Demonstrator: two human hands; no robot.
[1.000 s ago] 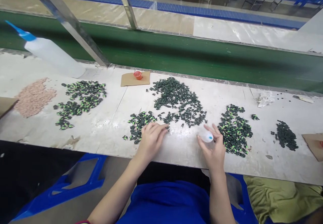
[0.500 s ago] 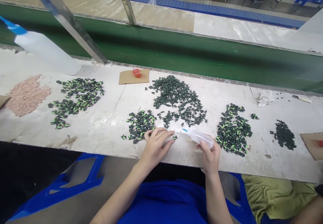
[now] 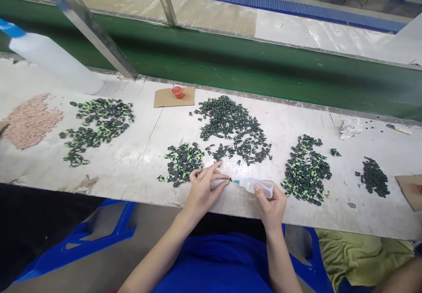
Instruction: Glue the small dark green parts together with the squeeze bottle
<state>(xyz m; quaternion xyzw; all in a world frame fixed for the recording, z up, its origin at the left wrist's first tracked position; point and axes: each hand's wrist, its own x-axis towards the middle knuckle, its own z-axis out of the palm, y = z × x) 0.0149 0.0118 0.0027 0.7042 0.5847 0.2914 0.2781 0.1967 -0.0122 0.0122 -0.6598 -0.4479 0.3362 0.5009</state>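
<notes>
My left hand (image 3: 206, 187) pinches a small black and green piece (image 3: 229, 180) between thumb and fingertip, just above the white table. In my right hand (image 3: 273, 203) is a translucent squeeze bottle (image 3: 255, 187), lying nearly level. Its thin blue nozzle tip points left and meets or almost meets the small piece; I cannot tell if they touch. Left of my left hand is a pile of black and green pieces (image 3: 183, 163). Beyond both hands spreads a heap of small dark green rods (image 3: 227, 121). Another black and green pile (image 3: 306, 170) lies right of the bottle.
A red cup (image 3: 177, 92) stands on cardboard (image 3: 161, 98) at the back. Far left are a large white bottle (image 3: 56, 64), pinkish pieces (image 3: 31, 121) and another black-green pile (image 3: 99, 123). Black pieces (image 3: 374, 177) lie right. A metal post (image 3: 89, 29) rises from the table's back edge.
The squeeze bottle has tipped more level, and its nozzle has come down and left to the small piece. My left hand still pinches that piece, with its index finger lifted slightly.
</notes>
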